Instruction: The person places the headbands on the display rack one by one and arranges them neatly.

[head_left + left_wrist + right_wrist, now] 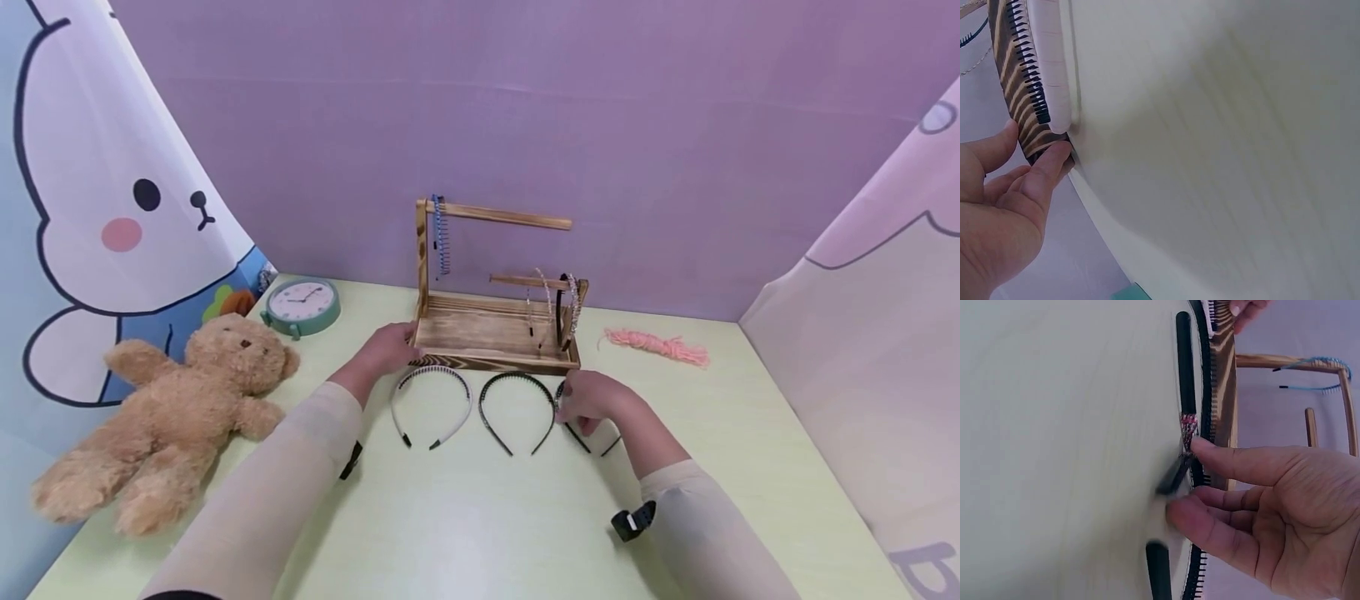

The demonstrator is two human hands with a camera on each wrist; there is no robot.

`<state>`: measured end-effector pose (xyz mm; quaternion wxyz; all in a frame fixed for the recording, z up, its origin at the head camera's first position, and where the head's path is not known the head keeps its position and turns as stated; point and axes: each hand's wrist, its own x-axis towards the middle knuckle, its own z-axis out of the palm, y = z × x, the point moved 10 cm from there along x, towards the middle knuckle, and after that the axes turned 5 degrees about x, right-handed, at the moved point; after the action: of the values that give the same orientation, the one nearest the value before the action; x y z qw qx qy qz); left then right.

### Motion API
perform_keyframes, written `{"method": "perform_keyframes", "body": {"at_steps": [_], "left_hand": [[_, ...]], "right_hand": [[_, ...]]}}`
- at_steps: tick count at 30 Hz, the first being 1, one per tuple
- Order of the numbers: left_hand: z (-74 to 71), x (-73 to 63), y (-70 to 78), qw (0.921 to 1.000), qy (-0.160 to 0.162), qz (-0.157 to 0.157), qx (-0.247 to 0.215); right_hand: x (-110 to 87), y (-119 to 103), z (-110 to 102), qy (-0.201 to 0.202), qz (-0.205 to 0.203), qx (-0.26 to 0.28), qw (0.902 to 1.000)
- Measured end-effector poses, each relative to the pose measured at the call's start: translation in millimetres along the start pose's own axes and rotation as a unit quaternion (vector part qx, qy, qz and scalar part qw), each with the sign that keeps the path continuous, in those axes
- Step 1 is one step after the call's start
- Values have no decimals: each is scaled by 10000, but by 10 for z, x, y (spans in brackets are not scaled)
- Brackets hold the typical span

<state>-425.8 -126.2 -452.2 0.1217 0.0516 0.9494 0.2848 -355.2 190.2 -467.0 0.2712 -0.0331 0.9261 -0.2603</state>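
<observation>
A wooden headband rack (491,325) with two horizontal bars stands toward the back of the table. My left hand (388,348) grips the front left corner of its base, thumb above and fingers low on the end in the left wrist view. At the front right, my right hand (595,397) pinches a dark headband (577,438) with a reddish patterned section (1189,425), partly hidden by the fingers. Beside it lie a black toothed headband (486,412) and a white headband (393,408). A blue headband (437,237) hangs on the upper bar, and several sparkly and black ones (574,304) on the lower bar.
Left of the rack are a green round clock (330,317) and a brown teddy bear (176,408). A bundle of pink yarn (656,344) lies to the right. A purple backdrop (495,125) rises behind the table, with printed cloth at both sides.
</observation>
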Motion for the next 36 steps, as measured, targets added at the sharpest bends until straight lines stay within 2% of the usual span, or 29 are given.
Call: {"method": "perform_keyframes", "body": {"at_steps": [4,9,13,17,20,25,30,36], "left_hand": [[-5,-4,8,10000,26,41,17],[-8,-8,5,10000,45,24,25],[-5,-20,-3,10000,14,-27,-9],[-4,-33,-1,10000,-21,-18,-11],[-6,-34,2,10000,-23,-26,-17],[-10,-39,2,10000,1,-36,-13],[-18,-59,16,10000,8,-30,-15],[-25,-64,48,10000,30,44,-24]], "right_hand": [[-20,60,-21,-25,51,214,9998],[-95,110,-138,35,-56,203,9998],[-184,118,-330,159,-324,403,9985],[-275,118,-585,385,-705,855,9931],[-334,137,-802,701,-898,1240,9857],[-420,136,-1099,1209,-1150,1880,9679],[-477,70,-1273,1652,-1431,2138,9521],[-529,-10,-1485,2330,-1846,2363,9251]]}}
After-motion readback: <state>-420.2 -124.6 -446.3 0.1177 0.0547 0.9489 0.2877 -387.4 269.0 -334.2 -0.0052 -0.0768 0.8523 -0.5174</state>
